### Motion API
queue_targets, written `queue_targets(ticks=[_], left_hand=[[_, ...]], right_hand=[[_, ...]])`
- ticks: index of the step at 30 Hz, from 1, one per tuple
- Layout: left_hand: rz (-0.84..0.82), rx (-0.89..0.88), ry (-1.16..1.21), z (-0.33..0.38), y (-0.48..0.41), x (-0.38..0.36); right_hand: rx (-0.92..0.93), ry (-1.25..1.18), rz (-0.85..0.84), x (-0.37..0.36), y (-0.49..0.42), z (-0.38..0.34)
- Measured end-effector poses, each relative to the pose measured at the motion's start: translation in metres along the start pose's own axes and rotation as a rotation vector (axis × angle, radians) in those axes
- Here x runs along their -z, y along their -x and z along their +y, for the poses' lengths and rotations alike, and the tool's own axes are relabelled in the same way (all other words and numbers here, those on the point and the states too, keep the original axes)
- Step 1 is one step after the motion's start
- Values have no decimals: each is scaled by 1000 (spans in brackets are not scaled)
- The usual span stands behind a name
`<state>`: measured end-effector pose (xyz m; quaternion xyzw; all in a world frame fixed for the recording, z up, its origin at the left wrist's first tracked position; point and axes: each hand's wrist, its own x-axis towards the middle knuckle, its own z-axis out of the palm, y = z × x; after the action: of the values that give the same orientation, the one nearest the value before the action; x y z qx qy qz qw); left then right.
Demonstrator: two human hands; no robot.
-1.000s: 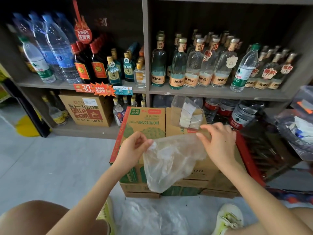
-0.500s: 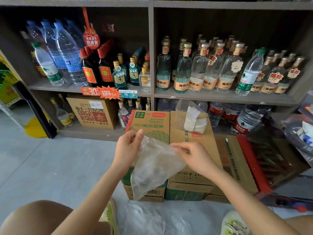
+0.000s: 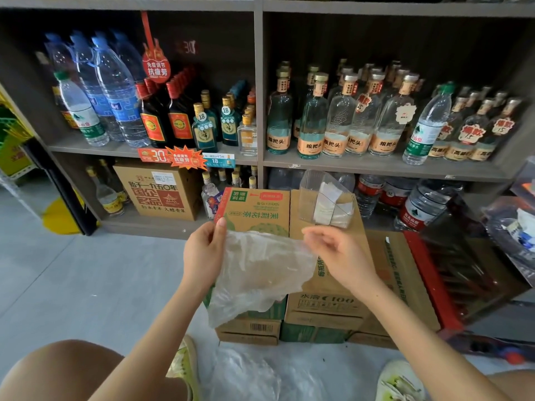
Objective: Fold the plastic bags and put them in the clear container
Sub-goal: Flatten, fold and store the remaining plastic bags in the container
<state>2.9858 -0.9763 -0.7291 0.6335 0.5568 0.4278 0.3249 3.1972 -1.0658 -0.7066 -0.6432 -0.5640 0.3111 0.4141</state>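
A thin, translucent plastic bag (image 3: 260, 273) hangs in front of me over the cardboard boxes. My left hand (image 3: 204, 254) pinches its top left corner between thumb and fingers. My right hand (image 3: 337, 256) is at the bag's top right corner, slightly blurred, with thumb and fingertips pinching the edge. The bag's top edge is stretched between both hands and the rest hangs crumpled. The clear container (image 3: 307, 186) stands on a cardboard box behind my hands, with several folded white bags (image 3: 325, 204) inside. More loose plastic bags (image 3: 246, 374) lie on the floor between my feet.
Stacked cardboard boxes (image 3: 341, 308) sit right in front of me. Behind them, grey shelves (image 3: 376, 166) hold many glass and water bottles. A red crate (image 3: 451, 270) stands at the right. Grey floor (image 3: 86, 270) lies to the left, and my shoes (image 3: 401, 382) are at the bottom.
My right hand has slid to the right along the bag's top edge, away from my left hand. The bag now hangs wider and flatter between both hands.
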Motion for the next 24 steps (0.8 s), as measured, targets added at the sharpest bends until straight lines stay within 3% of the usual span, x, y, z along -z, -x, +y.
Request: queue_targets(ticks=[2,4,7,9,12,14,18,22,24], left_hand=[[16,-28,28,4,0,-3],[33,-8,23,2,-3,-1],[25,-45,-202,-6,-9,6],[-22,-226,-373,1,-8,9],[-174,-542,-445,24,-2,-4],[-226,-648,-457,27,-2,-16],[-348,-528,-221,23,-3,-23],[-258,-353,-150,19,4,-24],[-290,-326,-151,20,6,-23]], right_hand=[[-38,21,-36,-12,-2,2],[-31,14,47,-20,-6,4],[1,-6,104,-23,-9,2],[22,-1,79,-23,-11,-2],[31,-18,16,-24,-15,-11],[34,-72,-15,-22,-16,-15],[19,-72,1,-13,-13,-13],[3,-127,65,-5,-10,-5],[4,-149,77,-5,-9,-5]])
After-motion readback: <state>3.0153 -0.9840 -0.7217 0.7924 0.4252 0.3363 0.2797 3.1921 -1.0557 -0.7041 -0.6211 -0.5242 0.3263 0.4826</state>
